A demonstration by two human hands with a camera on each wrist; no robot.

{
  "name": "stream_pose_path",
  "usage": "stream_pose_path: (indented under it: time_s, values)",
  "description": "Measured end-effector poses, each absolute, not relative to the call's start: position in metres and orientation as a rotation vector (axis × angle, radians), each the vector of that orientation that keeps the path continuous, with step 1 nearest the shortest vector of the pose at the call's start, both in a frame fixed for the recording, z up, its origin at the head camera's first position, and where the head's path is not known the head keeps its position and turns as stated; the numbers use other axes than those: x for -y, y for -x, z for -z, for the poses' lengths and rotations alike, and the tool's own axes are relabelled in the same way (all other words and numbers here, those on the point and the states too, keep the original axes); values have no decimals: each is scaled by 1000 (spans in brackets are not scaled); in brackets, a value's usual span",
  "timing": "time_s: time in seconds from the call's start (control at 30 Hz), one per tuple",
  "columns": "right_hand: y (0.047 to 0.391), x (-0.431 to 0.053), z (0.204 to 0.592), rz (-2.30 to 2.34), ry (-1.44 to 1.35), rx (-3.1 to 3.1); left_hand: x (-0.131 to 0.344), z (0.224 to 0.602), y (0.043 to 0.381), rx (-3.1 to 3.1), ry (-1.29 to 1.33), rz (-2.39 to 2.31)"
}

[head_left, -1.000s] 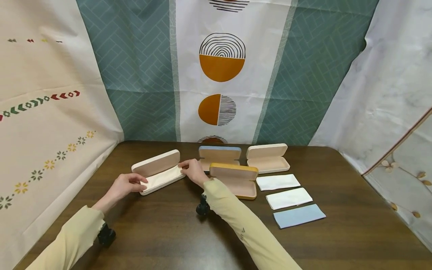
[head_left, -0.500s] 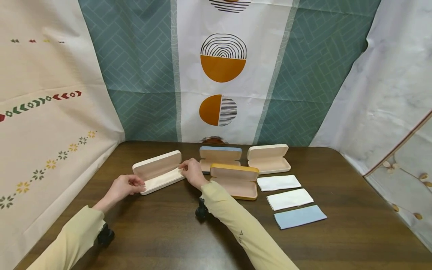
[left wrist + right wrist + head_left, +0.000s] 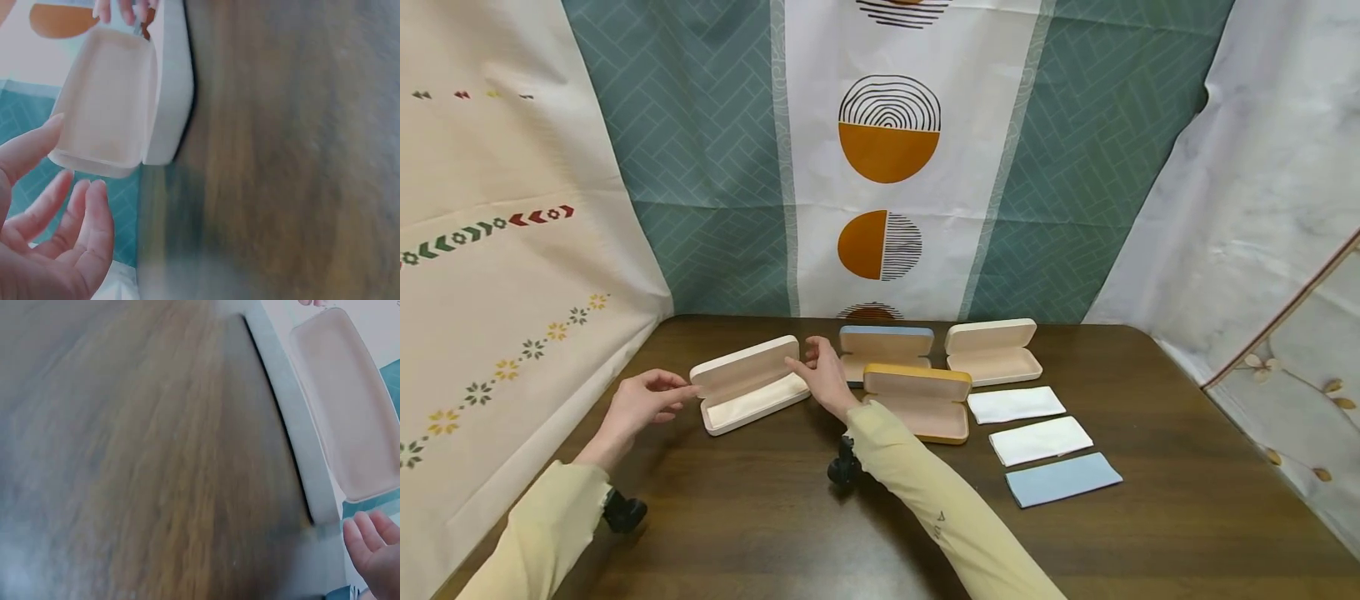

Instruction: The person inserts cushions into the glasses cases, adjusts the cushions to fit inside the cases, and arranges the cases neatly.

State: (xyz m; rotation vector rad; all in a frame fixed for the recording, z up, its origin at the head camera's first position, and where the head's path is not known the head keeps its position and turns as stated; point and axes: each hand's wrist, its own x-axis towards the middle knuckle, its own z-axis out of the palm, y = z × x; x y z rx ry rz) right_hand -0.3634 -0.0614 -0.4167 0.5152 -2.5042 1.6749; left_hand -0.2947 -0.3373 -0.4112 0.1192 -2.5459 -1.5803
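Observation:
A long white glasses case (image 3: 745, 367) stands open on the left of the brown table, its lid raised at the back. A cream folded cloth (image 3: 758, 400) lies flat in its lower half. My left hand (image 3: 638, 408) is at the case's left end, thumb and fingers parted; in the left wrist view they are right at the end of the lid (image 3: 106, 100). At the opposite end is my right hand (image 3: 824, 375), thumb stretched toward the case. Loosely bent fingers (image 3: 369, 531) of that hand show beneath the lid's end in the right wrist view. Neither hand holds anything.
Right of the case stand three more open glasses cases: a yellow one (image 3: 917, 372) in front, a blue one (image 3: 886, 331) behind it, and a cream one (image 3: 992, 337). Two white folded cloths (image 3: 1017, 405) and a light blue one (image 3: 1063, 480) lie farther right. Fabric hangs behind the table.
My left hand has let go of the cloth at the case's left end and moved up and left. My right hand has risen slightly off the cloth, its fingers spreading. The case stays put.

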Motion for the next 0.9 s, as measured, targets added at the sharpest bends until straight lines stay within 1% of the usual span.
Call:
stream_pose_path:
  time_s: [0.1, 0.17, 0.33, 0.47, 0.7, 0.9]
  values:
    - [363, 62, 415, -1734, -511, 2522, 342, 428, 310, 2430, -124, 1673]
    - [362, 63, 414, -1767, -524, 2535, 338, 430, 312, 2380, -137, 1727]
    - [360, 66, 411, -1829, -548, 2563, 309, 406, 297, 2378, -280, 1756]
    - [360, 66, 411, -1831, -534, 2587, 292, 390, 289, 2398, -331, 1740]
    - [359, 67, 409, -1835, -556, 2582, 283, 393, 293, 2348, -385, 1711]
    - [359, 69, 410, -1834, -520, 2544, 279, 393, 296, 2296, -406, 1714]
